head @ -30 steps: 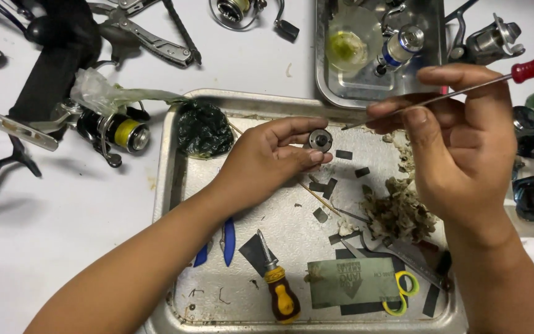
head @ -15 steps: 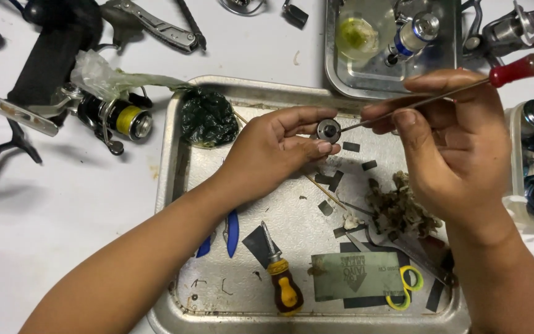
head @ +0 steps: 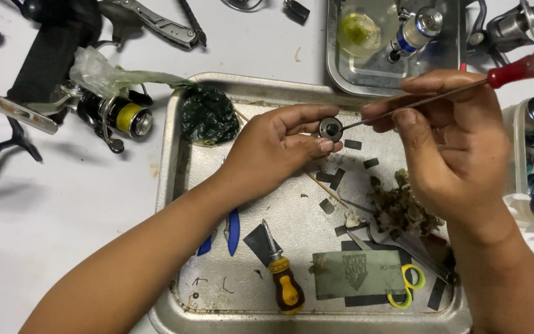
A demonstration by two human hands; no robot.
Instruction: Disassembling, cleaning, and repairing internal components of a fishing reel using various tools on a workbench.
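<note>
My left hand (head: 279,145) pinches a small round metal bearing (head: 330,128) between thumb and fingers, over the upper part of a large metal tray (head: 174,161). My right hand (head: 455,151) grips the thin shaft of a red-handled screwdriver (head: 514,69). The screwdriver's tip touches the hole in the bearing's middle. Both hands hover above the tray, close together.
In the tray lie a yellow-handled screwdriver (head: 285,281), blue-handled pliers (head: 233,229), yellow-handled scissors (head: 406,284), a grey card (head: 356,272), dirty debris (head: 403,207) and a dark green wad (head: 208,114). A fishing reel (head: 115,114) lies left; a smaller tray (head: 341,68) holds a bottle, and other reels sit right.
The view has shifted slightly. My right hand has brought the screwdriver tip into the bearing's centre, and my left hand has turned the bearing a little toward it.
</note>
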